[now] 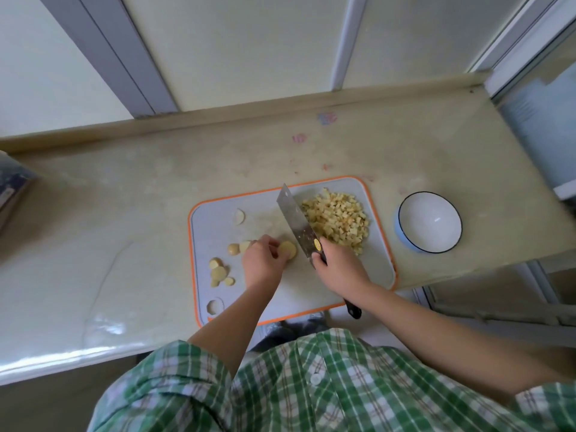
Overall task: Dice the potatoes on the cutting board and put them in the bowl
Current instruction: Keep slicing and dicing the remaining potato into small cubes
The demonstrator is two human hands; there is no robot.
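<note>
A grey cutting board with an orange rim lies on the counter. My left hand pinches a round potato slice near the board's middle. My right hand grips the black handle of a cleaver, whose blade stands just right of that slice. A heap of diced potato fills the board's far right part. More potato slices lie at the board's left, with another two beside my left hand. A white bowl with a dark rim stands empty to the right of the board.
The beige counter ends at a raised back ledge and tiled wall. Its right end drops off just past the bowl. A dark box sits at the far left edge. Thin potato trimmings lie on the board's left side.
</note>
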